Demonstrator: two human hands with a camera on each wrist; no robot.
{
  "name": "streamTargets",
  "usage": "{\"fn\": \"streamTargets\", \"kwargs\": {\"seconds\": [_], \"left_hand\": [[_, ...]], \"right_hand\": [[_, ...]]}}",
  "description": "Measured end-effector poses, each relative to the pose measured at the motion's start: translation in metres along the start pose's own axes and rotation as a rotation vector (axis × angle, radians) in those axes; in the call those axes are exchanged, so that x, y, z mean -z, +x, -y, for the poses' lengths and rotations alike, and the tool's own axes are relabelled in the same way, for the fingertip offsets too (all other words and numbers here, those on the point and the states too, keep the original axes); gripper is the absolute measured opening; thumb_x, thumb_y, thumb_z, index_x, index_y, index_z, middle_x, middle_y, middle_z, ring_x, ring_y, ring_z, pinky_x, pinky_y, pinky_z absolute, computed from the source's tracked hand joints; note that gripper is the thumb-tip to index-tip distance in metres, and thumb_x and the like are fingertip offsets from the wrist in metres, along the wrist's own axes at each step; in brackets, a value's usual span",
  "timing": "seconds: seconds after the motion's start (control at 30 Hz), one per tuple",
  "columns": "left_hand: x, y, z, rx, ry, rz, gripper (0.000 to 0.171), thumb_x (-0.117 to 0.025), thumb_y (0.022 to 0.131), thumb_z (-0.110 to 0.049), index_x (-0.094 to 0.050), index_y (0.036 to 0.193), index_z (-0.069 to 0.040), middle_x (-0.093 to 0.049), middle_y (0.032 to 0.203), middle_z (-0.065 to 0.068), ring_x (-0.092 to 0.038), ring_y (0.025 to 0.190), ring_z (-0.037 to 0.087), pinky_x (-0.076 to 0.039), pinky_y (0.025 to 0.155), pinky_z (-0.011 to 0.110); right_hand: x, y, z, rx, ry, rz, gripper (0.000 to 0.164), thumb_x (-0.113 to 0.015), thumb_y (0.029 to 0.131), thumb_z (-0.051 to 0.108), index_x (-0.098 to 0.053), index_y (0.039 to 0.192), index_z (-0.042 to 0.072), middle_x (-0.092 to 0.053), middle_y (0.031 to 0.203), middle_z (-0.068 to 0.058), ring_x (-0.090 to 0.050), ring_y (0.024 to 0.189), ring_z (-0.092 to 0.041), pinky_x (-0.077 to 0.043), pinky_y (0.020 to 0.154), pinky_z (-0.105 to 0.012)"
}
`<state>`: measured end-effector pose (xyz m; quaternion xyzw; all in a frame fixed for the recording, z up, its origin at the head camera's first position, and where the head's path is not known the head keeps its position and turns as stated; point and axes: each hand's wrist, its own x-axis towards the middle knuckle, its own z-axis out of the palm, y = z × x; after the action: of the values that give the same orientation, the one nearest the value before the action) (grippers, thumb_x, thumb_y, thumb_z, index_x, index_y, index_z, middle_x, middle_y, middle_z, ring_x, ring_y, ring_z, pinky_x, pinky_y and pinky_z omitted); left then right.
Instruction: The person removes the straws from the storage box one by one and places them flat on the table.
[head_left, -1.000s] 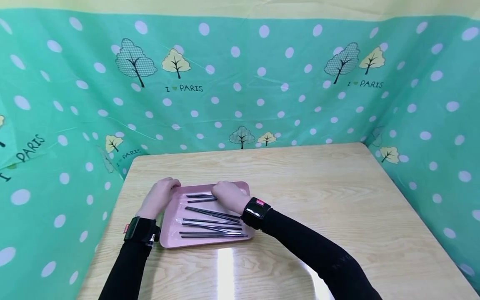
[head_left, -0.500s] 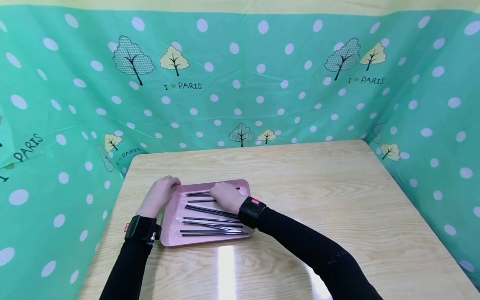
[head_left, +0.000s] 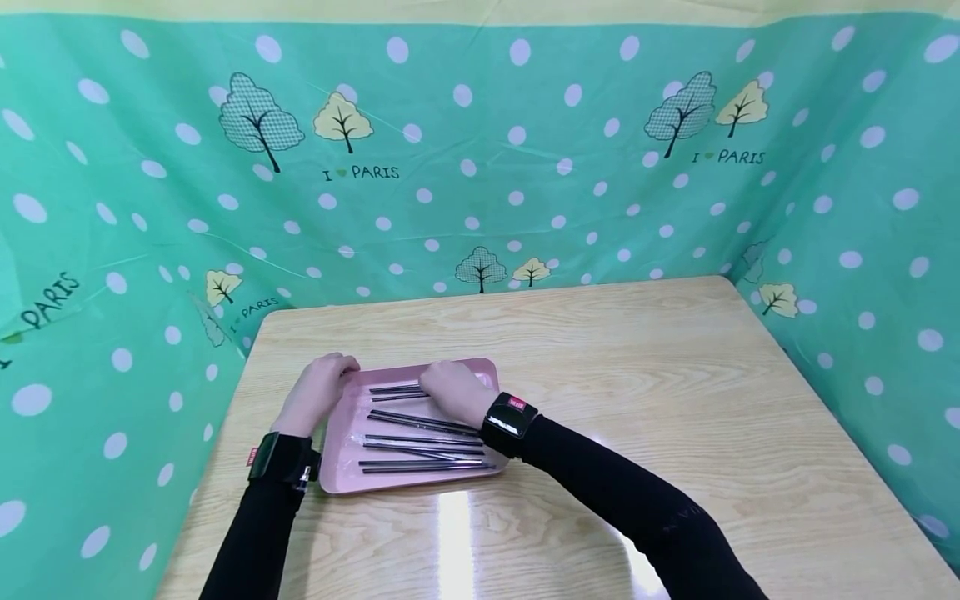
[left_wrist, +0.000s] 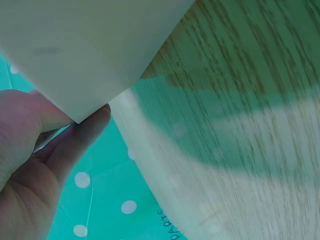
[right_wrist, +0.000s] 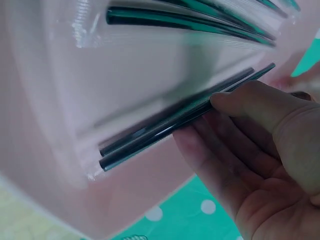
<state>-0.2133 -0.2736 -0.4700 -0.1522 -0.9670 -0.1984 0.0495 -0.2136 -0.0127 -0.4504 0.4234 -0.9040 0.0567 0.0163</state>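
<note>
A pink tray (head_left: pixel 341 442) holds several dark, shiny chopsticks (head_left: pixel 427 469), which lie crosswise in rough pairs. Clear plastic wrapping shows on some of them in the right wrist view. My left hand (head_left: pixel 318 390) grips the tray's far left corner; in the left wrist view the tray's wall (left_wrist: pixel 95 60) sits between thumb and fingers. Over the tray's far side, my right hand (head_left: pixel 455 390) pinches a pair of chopsticks (right_wrist: pixel 150 138) between thumb and fingers. Their left ends stick out past the hand, close to the tray floor. In the head view the hand covers their middle.
The tray stands on the left part of a light wooden table (head_left: pixel 622 375). A green dotted cloth (head_left: pixel 517 179) hangs behind the table and along both sides. Light reflects off the tabletop in front of the tray.
Both hands stay almost in place. Half a second ago a chopstick end showed to the right of my right hand; now it does not. The far chopsticks have shifted slightly.
</note>
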Motion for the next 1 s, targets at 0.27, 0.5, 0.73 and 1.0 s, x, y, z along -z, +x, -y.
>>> {"fn": "streamTargets", "kwargs": {"seconds": [0.27, 0.5, 0.73, 1.0], "left_hand": [[-0.002, -0.001, 0.004, -0.005, -0.005, -0.02, 0.013, -0.064, 0.095, 0.01, -0.074, 0.101, 0.006, -0.07, 0.091, 0.019, -0.069, 0.09, 0.039, -0.059, 0.084, 0.053], [-0.004, 0.0, 0.003, -0.001, -0.008, -0.023, 0.013, -0.064, 0.095, 0.009, -0.074, 0.102, 0.005, -0.07, 0.092, 0.019, -0.07, 0.09, 0.038, -0.059, 0.084, 0.052], [0.0, 0.003, 0.002, 0.004, -0.012, -0.021, 0.014, -0.063, 0.096, 0.01, -0.074, 0.103, 0.005, -0.07, 0.092, 0.019, -0.069, 0.089, 0.038, -0.059, 0.084, 0.052], [0.001, -0.001, 0.001, -0.002, -0.005, -0.009, 0.013, -0.063, 0.096, 0.009, -0.074, 0.101, 0.005, -0.07, 0.09, 0.017, -0.07, 0.089, 0.038, -0.059, 0.083, 0.052]], "right_hand": [[0.019, -0.008, 0.004, -0.021, -0.176, 0.011, 0.017, -0.069, 0.094, -0.001, -0.076, 0.09, 0.014, -0.072, 0.091, 0.002, -0.069, 0.083, -0.013, -0.06, 0.069, -0.023], [0.033, -0.035, -0.011, -0.067, -0.159, 0.003, 0.016, -0.074, 0.088, -0.003, -0.074, 0.099, 0.008, -0.071, 0.093, -0.003, -0.068, 0.085, -0.017, -0.061, 0.07, -0.026], [0.039, -0.071, -0.041, -0.1, -0.139, -0.066, 0.018, -0.074, 0.085, -0.007, -0.072, 0.1, 0.003, -0.069, 0.091, -0.007, -0.066, 0.082, -0.02, -0.061, 0.067, -0.027], [0.034, -0.118, -0.079, -0.164, -0.122, -0.178, 0.02, -0.069, 0.078, -0.014, -0.063, 0.081, 0.004, -0.063, 0.076, -0.005, -0.062, 0.069, -0.021, -0.058, 0.058, -0.032]]}}
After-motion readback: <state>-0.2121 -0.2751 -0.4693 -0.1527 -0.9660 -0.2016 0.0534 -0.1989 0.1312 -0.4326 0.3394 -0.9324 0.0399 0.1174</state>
